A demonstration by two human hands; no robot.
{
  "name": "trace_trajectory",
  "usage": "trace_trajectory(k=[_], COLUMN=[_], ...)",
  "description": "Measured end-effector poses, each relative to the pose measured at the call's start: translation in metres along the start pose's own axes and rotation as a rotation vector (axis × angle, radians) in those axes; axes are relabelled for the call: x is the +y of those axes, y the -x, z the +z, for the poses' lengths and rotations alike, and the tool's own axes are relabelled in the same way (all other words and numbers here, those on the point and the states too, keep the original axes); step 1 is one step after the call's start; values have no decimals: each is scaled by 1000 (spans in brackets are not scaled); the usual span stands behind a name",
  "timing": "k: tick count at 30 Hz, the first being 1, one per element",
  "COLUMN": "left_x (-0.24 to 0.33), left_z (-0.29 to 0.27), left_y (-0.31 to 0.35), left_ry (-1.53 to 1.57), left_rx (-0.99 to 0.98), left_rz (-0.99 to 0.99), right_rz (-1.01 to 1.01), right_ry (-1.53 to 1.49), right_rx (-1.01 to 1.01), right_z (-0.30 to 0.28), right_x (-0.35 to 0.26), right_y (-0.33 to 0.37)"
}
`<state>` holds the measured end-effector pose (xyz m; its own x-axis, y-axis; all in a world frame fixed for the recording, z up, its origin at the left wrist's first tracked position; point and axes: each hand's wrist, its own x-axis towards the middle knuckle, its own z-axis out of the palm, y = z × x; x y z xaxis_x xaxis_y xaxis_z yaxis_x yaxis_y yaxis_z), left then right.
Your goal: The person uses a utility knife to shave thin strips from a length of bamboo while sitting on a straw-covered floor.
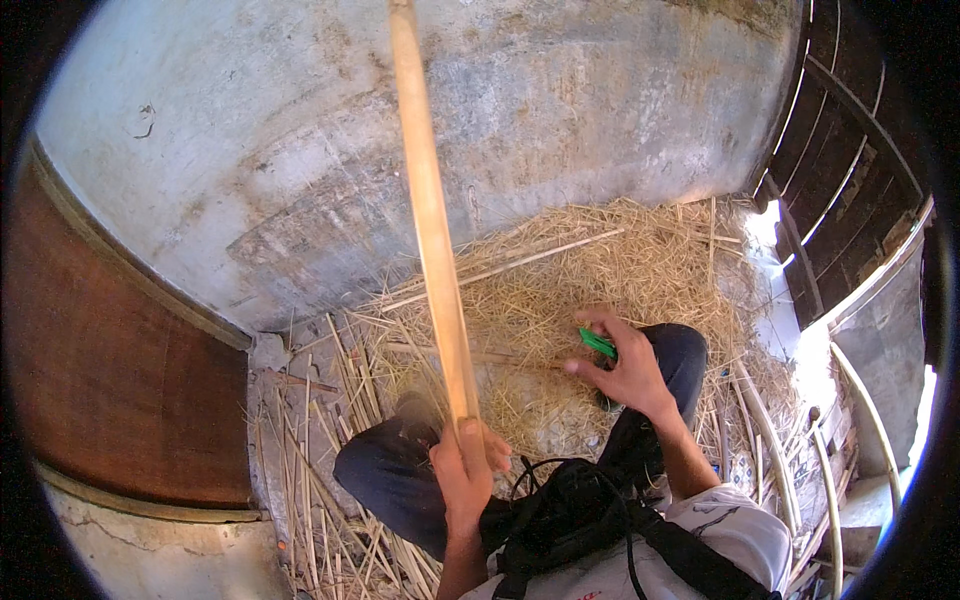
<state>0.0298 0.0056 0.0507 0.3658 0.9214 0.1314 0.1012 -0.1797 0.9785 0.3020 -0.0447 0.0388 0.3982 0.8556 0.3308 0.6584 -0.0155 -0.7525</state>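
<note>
My left hand (466, 462) is closed around the lower end of a long, pale bamboo strip (431, 220). The strip rises upright from the fist, past the wall behind, to the top edge of the view. Off to the right, over the straw, my right hand (630, 372) curls its thumb and fingers around a small bright green object (598, 343). Part of that object is hidden in the palm, so its kind does not show. The right hand is apart from the strip.
Straw-like shavings (560, 270) cover the floor before my bent knees. Thin split sticks (345, 520) lie at the left, with thicker poles (768, 445) at the right. A stained wall (560, 120) stands ahead; a brown panel (140, 350) is at far left.
</note>
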Motion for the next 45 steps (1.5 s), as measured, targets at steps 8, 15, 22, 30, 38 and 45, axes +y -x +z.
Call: trace_trajectory(k=[8,15,22,30,38,45], left_x=[11,14,5,-30,-43,-61], left_z=[10,15,13,4,0,-4], left_y=[2,9,18,34,36,42], left_ry=[-83,-38,-24,80,-21,-96], left_rx=[-27,-76,-142,-164,-161,-179], left_rz=[26,-66,-99,-143,-112,-83], right_rz=[-426,-380,-407,-491,-465,-456], right_ry=[-126,6,46,225,230,326], right_rx=[-178,-117,70,111,183,254], right_z=[13,20,20,16,31,30], right_x=[-24,-38,-43,-51,-41,-16], right_y=[9,8,-9,-16,-16,-23])
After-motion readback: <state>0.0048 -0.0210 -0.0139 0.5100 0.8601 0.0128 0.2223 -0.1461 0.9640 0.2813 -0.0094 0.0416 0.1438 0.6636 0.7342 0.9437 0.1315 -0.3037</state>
